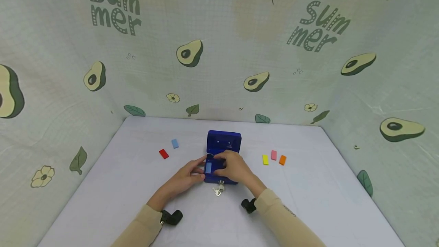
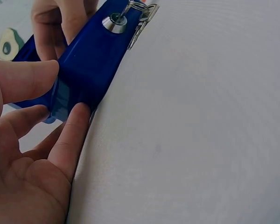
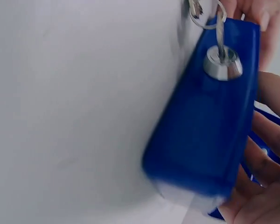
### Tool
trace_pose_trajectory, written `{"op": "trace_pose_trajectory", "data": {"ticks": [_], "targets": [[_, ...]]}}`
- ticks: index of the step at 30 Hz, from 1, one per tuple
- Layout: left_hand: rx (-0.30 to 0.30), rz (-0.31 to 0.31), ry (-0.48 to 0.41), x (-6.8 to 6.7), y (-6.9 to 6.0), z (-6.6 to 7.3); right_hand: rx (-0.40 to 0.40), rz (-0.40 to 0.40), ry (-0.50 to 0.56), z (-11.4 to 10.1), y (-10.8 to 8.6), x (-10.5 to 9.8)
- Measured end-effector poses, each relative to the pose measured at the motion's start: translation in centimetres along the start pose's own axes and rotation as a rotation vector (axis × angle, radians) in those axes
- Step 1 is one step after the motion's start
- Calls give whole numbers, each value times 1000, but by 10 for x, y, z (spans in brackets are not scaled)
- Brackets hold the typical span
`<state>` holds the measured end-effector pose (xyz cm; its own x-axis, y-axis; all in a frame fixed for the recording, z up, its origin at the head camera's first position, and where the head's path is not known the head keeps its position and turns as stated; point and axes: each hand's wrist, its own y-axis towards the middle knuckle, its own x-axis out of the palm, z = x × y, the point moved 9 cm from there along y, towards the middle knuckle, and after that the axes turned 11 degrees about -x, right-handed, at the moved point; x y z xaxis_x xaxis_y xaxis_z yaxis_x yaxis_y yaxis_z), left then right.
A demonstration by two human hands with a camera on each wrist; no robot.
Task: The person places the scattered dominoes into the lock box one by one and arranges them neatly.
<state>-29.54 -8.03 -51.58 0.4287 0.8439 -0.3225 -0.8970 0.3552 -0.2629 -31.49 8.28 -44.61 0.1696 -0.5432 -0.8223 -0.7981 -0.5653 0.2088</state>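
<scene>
A blue cash box [image 1: 210, 179] stands at the middle of the table with its lid [image 1: 224, 140] raised at the back. Inside it, on the left, a light blue block [image 1: 208, 168] is visible. My left hand [image 1: 186, 176] rests against the box's left side, thumb and fingertips touching it. My right hand [image 1: 234, 166] reaches over the right part of the box with its fingers down inside. The box wall hides those fingertips, so whether they pinch anything is unclear. A key sits in the front lock [image 3: 223, 64], and other keys [image 1: 217, 191] hang from its ring.
A red block [image 1: 164, 154] and another light blue block [image 1: 175, 143] lie to the left on the white table [image 1: 113, 197]. Yellow [image 1: 265, 159], pink [image 1: 273, 155] and orange blocks [image 1: 282, 160] lie to the right. Patterned cloth walls [image 1: 219, 22] surround the back and sides.
</scene>
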Motion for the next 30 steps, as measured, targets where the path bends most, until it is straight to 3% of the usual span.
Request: {"op": "trace_pose_trajectory", "data": {"ticks": [12, 17, 30], "targets": [[-8, 22, 4, 0, 2, -1, 70, 26, 9, 14, -26, -41], [-14, 31, 4, 1, 1, -2, 45, 34, -16, 22, -39, -61], [-32, 31, -4, 1, 2, -4, 65, 47, -111, 73, -68, -99]]}}
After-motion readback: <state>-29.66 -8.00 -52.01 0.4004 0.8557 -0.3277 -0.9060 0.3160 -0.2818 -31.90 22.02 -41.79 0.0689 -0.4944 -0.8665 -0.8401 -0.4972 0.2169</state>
